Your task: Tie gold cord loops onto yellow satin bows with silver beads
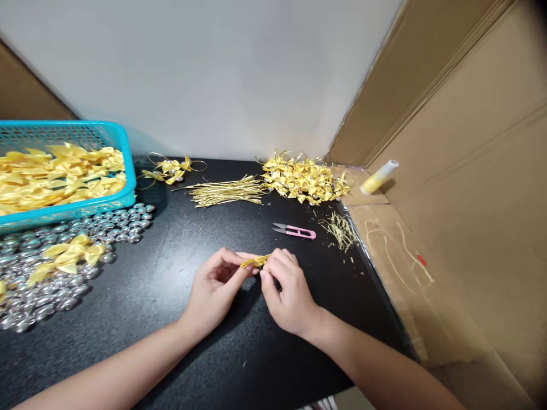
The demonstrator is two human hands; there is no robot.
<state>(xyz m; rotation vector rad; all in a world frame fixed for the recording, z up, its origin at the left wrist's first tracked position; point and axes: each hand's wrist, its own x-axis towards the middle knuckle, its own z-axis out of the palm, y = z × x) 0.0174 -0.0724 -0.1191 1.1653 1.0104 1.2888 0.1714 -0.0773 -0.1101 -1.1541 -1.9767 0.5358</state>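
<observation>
A yellow ribbon bow [255, 261] is held above the black table, stretched between my two hands. My left hand [221, 285] pinches its left end between thumb and fingers. At the bow's right end, my right hand [287, 287] is closed, fingertips together; a small dark bit shows by its thumb, too small to name. Beyond my hands lie pink-handled thread snips [294, 230], blades pointing left. Behind them is a bundle of gold twist ties [228, 191]. Finished-looking yellow bows with silvery beads [305, 179] are heaped at the back right.
A turquoise basket [128, 165] of yellow bows stands at the left. Silvery beads [47, 296] spread before it, with loose bows [70, 256] on top. Thread scraps [342, 230] lie near the right edge. A yellow-white tube [378, 177] stands by the cardboard wall [470, 171].
</observation>
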